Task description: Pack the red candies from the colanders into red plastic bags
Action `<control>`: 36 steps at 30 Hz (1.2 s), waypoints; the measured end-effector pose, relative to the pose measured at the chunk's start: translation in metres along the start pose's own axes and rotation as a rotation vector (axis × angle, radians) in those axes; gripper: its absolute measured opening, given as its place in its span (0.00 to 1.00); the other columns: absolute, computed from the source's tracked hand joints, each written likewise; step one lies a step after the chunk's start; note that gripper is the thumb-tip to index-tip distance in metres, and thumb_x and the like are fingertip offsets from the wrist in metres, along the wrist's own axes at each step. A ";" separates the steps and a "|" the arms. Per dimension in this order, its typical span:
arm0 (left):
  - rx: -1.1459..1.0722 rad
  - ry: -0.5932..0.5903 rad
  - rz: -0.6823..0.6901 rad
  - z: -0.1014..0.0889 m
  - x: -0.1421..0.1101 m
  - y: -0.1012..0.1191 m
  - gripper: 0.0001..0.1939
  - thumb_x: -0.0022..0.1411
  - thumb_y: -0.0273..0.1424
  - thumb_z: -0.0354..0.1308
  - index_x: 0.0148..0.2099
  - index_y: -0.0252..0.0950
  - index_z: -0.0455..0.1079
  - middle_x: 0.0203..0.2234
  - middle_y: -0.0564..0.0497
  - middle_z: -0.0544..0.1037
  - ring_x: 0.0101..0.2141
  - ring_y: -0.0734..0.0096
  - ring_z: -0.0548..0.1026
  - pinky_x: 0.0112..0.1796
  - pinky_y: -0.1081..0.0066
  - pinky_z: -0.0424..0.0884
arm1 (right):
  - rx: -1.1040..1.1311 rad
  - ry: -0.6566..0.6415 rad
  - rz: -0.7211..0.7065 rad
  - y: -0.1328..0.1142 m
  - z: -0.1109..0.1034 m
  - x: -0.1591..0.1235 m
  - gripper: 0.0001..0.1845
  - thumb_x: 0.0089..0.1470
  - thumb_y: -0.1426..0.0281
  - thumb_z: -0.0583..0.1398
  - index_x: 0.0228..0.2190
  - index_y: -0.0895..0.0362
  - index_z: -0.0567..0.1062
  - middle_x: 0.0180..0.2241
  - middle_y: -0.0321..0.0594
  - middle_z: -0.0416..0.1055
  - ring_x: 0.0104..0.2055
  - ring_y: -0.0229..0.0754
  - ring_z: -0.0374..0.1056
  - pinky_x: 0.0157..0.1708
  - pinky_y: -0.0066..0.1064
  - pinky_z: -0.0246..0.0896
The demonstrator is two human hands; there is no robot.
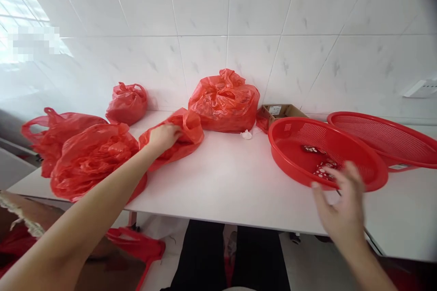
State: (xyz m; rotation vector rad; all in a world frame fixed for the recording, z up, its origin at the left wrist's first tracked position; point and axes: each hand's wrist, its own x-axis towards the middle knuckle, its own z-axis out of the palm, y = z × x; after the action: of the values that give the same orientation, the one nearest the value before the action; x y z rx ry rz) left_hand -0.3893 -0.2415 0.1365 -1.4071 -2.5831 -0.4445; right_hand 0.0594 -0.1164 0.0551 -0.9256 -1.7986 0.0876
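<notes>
My left hand reaches into the mouth of a red plastic bag on the table. Its fingers look pressed together, with the tips hidden by the bag, so what they grip does not show. Over the near rim of a red plastic basket hovers my right hand, a little blurred, thumb and fingers apart and nothing between them. Inside that basket lie a few small dark red pieces with white spots.
Other red bags stand at the left, back left and back centre. A small cardboard box and a second red basket are behind the first. White crumpled paper lies mid-table. Tiled wall behind.
</notes>
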 end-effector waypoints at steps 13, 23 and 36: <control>-0.437 0.274 -0.155 -0.044 -0.017 0.016 0.19 0.63 0.44 0.48 0.40 0.35 0.73 0.27 0.52 0.75 0.29 0.68 0.69 0.33 0.71 0.64 | 0.779 -0.584 -0.138 -0.199 0.138 0.008 0.24 0.60 0.64 0.56 0.57 0.50 0.60 0.57 0.45 0.63 0.60 0.46 0.60 0.57 0.42 0.61; -0.379 -0.088 -0.007 -0.046 -0.077 0.010 0.19 0.62 0.42 0.50 0.50 0.41 0.74 0.45 0.48 0.80 0.42 0.57 0.77 0.46 0.62 0.69 | 0.420 -0.803 -0.090 -0.184 0.202 0.009 0.09 0.53 0.72 0.59 0.38 0.54 0.72 0.53 0.46 0.63 0.47 0.48 0.67 0.46 0.45 0.65; -0.568 -0.097 -0.004 0.002 -0.068 0.017 0.18 0.50 0.42 0.64 0.43 0.41 0.78 0.53 0.45 0.76 0.56 0.45 0.67 0.58 0.53 0.56 | 1.168 -0.731 0.334 -0.160 0.192 0.007 0.18 0.61 0.56 0.53 0.46 0.54 0.71 0.48 0.42 0.72 0.50 0.43 0.68 0.51 0.36 0.65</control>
State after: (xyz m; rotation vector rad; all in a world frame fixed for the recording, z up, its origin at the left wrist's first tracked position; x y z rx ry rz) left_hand -0.3381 -0.2862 0.1177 -1.6072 -2.6511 -1.2140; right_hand -0.1881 -0.1549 0.0515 -0.2931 -1.7353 1.6654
